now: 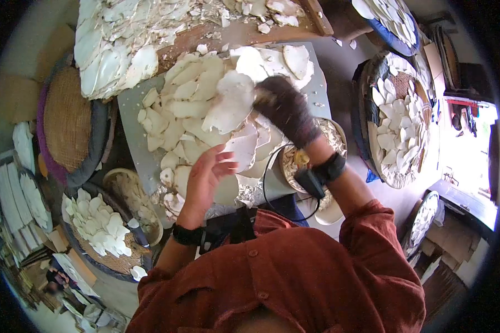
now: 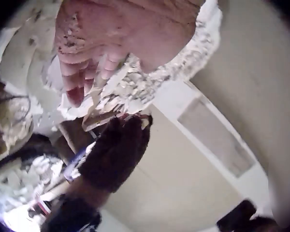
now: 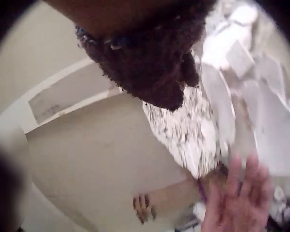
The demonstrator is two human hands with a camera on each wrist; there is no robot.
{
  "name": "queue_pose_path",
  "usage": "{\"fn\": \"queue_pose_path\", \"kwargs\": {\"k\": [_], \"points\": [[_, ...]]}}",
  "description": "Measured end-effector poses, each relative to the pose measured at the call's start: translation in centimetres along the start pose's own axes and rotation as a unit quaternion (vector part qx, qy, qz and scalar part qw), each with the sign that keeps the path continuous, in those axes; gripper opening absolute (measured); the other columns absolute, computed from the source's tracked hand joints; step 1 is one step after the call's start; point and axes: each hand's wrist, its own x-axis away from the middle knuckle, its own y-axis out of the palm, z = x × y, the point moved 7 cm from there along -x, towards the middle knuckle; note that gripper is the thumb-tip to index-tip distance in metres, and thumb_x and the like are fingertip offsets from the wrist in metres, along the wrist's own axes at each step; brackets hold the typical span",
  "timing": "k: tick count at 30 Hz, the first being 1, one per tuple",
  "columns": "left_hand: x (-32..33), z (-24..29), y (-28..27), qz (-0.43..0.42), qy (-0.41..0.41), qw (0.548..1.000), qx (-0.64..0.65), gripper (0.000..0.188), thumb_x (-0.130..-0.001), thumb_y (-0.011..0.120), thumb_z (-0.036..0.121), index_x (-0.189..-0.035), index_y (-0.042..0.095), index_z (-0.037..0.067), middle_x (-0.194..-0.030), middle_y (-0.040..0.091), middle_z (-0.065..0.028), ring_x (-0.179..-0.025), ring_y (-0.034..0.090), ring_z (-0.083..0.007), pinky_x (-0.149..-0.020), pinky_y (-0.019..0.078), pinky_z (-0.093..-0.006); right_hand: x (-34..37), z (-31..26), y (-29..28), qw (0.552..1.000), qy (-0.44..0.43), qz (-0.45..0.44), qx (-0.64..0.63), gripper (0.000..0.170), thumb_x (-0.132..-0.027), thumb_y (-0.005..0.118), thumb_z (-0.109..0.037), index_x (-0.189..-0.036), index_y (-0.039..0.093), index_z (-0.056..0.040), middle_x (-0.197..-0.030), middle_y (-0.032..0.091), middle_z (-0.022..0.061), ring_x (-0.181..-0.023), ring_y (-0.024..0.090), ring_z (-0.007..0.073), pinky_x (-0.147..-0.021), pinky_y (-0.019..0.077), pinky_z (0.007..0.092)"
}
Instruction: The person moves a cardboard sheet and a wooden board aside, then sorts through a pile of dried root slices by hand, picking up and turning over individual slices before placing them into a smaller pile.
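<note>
My right hand (image 1: 286,108), in a dark knitted glove and blurred, is at the right edge of a large, thin, pale flat piece (image 1: 230,100) with a darker rim, pinching it there. In the left wrist view the gloved fingertips curl together around a small pale bit. My bare left hand (image 1: 205,180) hovers near the front of the pile, fingers spread and nothing in them. Beneath both hands, many overlapping flat pieces (image 1: 191,108) cover the grey tabletop (image 1: 132,125). In the right wrist view the left hand (image 3: 239,198) shows its open palm.
A wooden board (image 1: 205,39) heaped with pale pieces and scraps lies behind. At the right stands a round basket (image 1: 397,127) of flat pieces. A tub of scraps (image 1: 339,125) sits below the right forearm. To the left are a woven tray (image 1: 69,122) and a filled basket (image 1: 97,222).
</note>
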Motion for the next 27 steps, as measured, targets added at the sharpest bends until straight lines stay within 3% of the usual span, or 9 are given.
{"fn": "queue_pose_path", "kwargs": {"k": [3,6,10,15,18,22,23,24,27], "points": [[0.6,-1.7,2.9,-0.087,-0.111,0.951,0.276,0.066,-0.097,0.030,0.056,-0.129,0.046,0.001,-0.117,0.059,-0.0168,-0.111,0.055,-0.0295,-0.101,0.0418,-0.0446,4.0,-5.7,2.7,0.988,-0.068,-0.054,-0.127,0.039,-0.072,0.077,-0.016,-0.107,0.063,-0.0052,-0.109,0.060,0.0164,-0.102,0.060,0.0320,-0.084,0.0504,0.0390],[0.4,-3.7,0.9,-0.079,-0.111,0.927,0.349,0.047,-0.097,0.044,0.041,-0.120,0.053,0.000,-0.109,0.062,-0.0165,-0.093,0.064,-0.0274,-0.084,0.0543,-0.0402,4.6,-5.3,2.2,0.986,0.010,-0.058,-0.156,0.037,-0.074,0.075,-0.014,-0.107,0.063,-0.0045,-0.109,0.060,0.0172,-0.100,0.060,0.0321,-0.083,0.0504,0.0395],[1.6,-4.4,-0.8,-0.045,-0.122,0.954,0.270,0.035,-0.097,0.046,0.031,-0.109,0.057,0.000,-0.100,0.064,-0.0168,-0.085,0.064,-0.0289,-0.065,0.0549,-0.0342,5.3,2.0,1.0,0.992,0.097,0.081,-0.015,0.039,-0.078,0.071,-0.021,-0.111,0.060,-0.0037,-0.104,0.061,0.0178,-0.091,0.061,0.0348,-0.080,0.0495,0.0428],[2.6,-2.6,0.0,-0.074,-0.116,0.968,0.211,0.030,-0.095,0.049,0.024,-0.114,0.056,0.001,-0.101,0.064,-0.0158,-0.096,0.064,-0.0294,-0.079,0.0561,-0.0368,6.3,5.8,3.8,0.978,0.165,-0.113,0.056,0.039,-0.080,0.067,-0.025,-0.111,0.061,-0.0033,-0.101,0.064,0.0182,-0.096,0.061,0.0351,-0.083,0.0495,0.0428],[3.2,-1.6,0.4,-0.053,-0.072,0.986,0.139,0.028,-0.093,0.054,0.018,-0.116,0.056,0.002,-0.103,0.064,-0.0142,-0.101,0.063,-0.0286,-0.084,0.0542,-0.0375,6.3,5.5,1.0,0.983,0.184,0.012,-0.017,0.037,-0.080,0.067,-0.024,-0.110,0.062,-0.0031,-0.102,0.064,0.0186,-0.095,0.061,0.0356,-0.082,0.0497,0.0426],[2.8,-2.5,-1.0,-0.032,-0.069,0.986,0.146,0.025,-0.088,0.055,0.009,-0.112,0.058,0.004,-0.102,0.063,-0.0110,-0.098,0.062,-0.0256,-0.086,0.0524,-0.0369,6.1,3.0,1.8,0.975,0.182,-0.027,-0.126,0.033,-0.083,0.068,-0.025,-0.106,0.062,-0.0017,-0.098,0.064,0.0163,-0.089,0.062,0.0323,-0.079,0.0509,0.0398],[3.0,-2.1,-0.7,-0.013,-0.073,0.988,0.137,0.024,-0.087,0.054,0.007,-0.110,0.059,0.005,-0.100,0.063,-0.0099,-0.094,0.062,-0.0242,-0.086,0.0520,-0.0374,6.0,0.6,1.9,0.972,0.117,-0.032,-0.200,0.026,-0.081,0.072,-0.009,-0.103,0.062,0.0001,-0.086,0.064,0.0083,-0.078,0.060,0.0127,-0.071,0.0499,0.0291],[3.0,-2.0,-0.7,-0.018,-0.065,0.988,0.136,0.024,-0.088,0.054,0.008,-0.111,0.058,0.004,-0.101,0.063,-0.0105,-0.095,0.062,-0.0250,-0.087,0.0518,-0.0381,5.8,-0.6,0.9,0.974,0.101,-0.062,-0.191,0.025,-0.082,0.072,-0.010,-0.102,0.062,0.0003,-0.086,0.064,0.0064,-0.079,0.059,0.0104,-0.072,0.0502,0.0290],[3.1,-1.5,-1.4,-0.028,-0.042,0.989,0.139,0.027,-0.090,0.052,0.013,-0.115,0.055,0.004,-0.106,0.063,-0.0132,-0.102,0.062,-0.0280,-0.090,0.0508,-0.0405,7.5,3.1,2.3,0.922,0.198,0.007,-0.332,0.027,-0.083,0.070,-0.013,-0.105,0.061,-0.0010,-0.095,0.066,0.0093,-0.086,0.063,0.0174,-0.078,0.0510,0.0300]]}}
